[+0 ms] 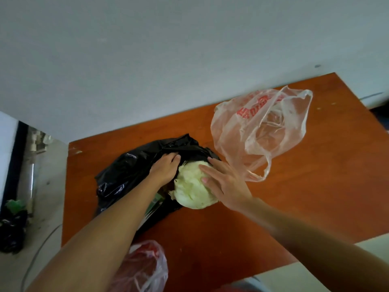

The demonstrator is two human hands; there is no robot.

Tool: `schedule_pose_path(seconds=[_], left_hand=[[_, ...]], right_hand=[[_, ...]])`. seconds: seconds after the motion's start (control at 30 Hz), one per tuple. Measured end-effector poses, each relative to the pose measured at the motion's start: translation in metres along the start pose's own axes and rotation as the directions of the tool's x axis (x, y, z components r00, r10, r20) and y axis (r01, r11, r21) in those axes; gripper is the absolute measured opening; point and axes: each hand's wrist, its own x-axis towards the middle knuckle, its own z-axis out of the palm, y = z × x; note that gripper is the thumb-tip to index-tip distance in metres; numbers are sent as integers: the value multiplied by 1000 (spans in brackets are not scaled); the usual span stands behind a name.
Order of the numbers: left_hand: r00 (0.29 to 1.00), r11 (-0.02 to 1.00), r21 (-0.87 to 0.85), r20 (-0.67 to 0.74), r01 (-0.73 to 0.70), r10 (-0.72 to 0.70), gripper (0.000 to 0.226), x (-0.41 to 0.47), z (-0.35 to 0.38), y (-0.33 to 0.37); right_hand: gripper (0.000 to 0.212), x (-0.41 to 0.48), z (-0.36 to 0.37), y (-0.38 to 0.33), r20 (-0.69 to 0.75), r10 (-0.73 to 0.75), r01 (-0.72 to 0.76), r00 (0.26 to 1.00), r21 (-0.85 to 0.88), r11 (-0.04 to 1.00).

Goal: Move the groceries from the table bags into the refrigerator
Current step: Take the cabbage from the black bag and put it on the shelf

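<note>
On the orange-brown wooden table (pixel 294 197), at the open mouth of a crumpled black plastic bag (pixel 126 171), a round pale-green cabbage head (pixel 194 186), flanked by both hands. Against its left flank the left hand (pixel 166 168), fingers curled round it at the bag's edge; on its right side the right hand (pixel 224 181), fingers straight and spread, touching but gripping nothing. Just to the right, a translucent pinkish plastic bag with red print (pixel 259 131), slumped open; at the near table edge, a red-and-clear plastic bag (pixel 145 268), partly under the left forearm.

Red print runs across the clear plastic bag (pixel 261 127), too blurred to read.
</note>
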Motion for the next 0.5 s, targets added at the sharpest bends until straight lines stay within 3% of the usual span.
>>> schedule_pose_path(seconds=[0.1,0.23,0.37,0.5], left_hand=[[1000,1000,-5,16,-20,20,55,0,4,-2],[998,982,181,-2,-54,55,57,-7,13,-2],[976,954,269,-131,-132,172,50,-32,28,6],[914,920,323,-259,-222,311,41,-68,45,3]], right_hand=[[37,-34,-2,9,-37,-7,6,999,-24,1000],[31,-86,-3,14,-38,-22,23,999,9,1000],[23,-116,2,2,-89,105,-103,990,26,994],[48,-129,16,-20,-134,167,-165,977,21,986]])
